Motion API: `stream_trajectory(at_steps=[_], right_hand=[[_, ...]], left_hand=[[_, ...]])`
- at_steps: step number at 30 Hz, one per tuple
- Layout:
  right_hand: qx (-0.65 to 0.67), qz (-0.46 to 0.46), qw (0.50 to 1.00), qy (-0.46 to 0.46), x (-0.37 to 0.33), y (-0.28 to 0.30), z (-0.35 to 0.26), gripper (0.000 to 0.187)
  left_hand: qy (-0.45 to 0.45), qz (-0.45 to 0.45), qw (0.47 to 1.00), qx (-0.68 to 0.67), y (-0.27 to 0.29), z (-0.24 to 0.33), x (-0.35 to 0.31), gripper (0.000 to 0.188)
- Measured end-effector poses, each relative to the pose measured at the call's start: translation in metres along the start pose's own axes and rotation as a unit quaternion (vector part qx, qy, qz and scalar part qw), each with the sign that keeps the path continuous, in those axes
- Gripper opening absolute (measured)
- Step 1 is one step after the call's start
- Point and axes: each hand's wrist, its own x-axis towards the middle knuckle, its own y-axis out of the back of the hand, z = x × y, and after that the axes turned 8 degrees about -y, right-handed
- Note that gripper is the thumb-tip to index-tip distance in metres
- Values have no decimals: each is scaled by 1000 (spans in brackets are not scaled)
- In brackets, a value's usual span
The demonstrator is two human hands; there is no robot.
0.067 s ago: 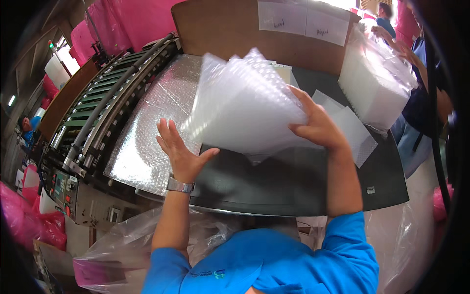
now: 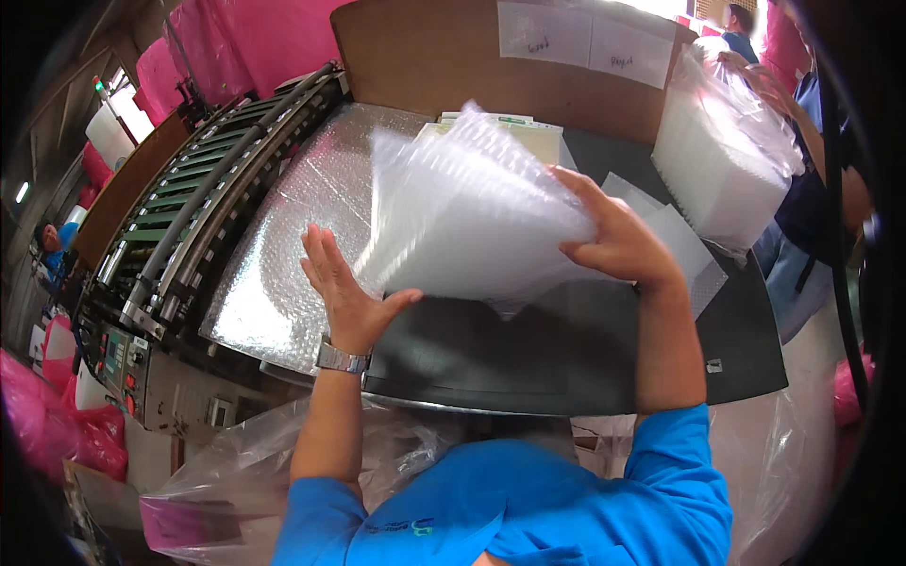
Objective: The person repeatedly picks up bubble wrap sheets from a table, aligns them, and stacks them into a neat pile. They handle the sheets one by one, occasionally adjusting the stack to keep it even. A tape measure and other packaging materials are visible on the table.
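Observation:
A fanned stack of translucent white bubble-wrap sheets (image 2: 472, 217) stands tilted over the dark table. My right hand (image 2: 618, 231) grips its right edge, thumb on the near side and fingers on the far side. My left hand (image 2: 349, 288) is open at the stack's lower left corner, fingers spread and thumb out; whether it touches the sheets I cannot tell. Under and beyond that hand lies a silvery bubble-wrap surface (image 2: 274, 274). More loose bubble-wrap sheets (image 2: 684, 250) rest on the table behind my right hand.
A roller conveyor machine (image 2: 203, 203) with a control panel (image 2: 125, 366) flanks the table (image 2: 491, 363) on the left. A brown board (image 2: 425, 57) rises behind. At the right, another person's hand (image 2: 755, 80) holds a clear bag of stacked sheets (image 2: 713, 160). Papers (image 2: 528, 137) lie behind my stack.
The stack's top edges have shifted lower and closer together, showing more of the papers behind. My right hand still grips it and my left hand stays open, almost unmoved.

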Motion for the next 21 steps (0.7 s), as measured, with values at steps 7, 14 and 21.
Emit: stream_trajectory(at_steps=[7, 14, 21], right_hand=[[-171, -83, 979, 79, 12, 0, -11, 74], [-197, 211, 950, 117, 14, -7, -13, 83], [366, 70, 927, -44, 8, -85, 125, 100]], left_hand=[[173, -158, 800, -553, -27, 9, -30, 118], [239, -26, 812, -533, -29, 25, -21, 80], [216, -101, 811, -534, -39, 19, -47, 77]])
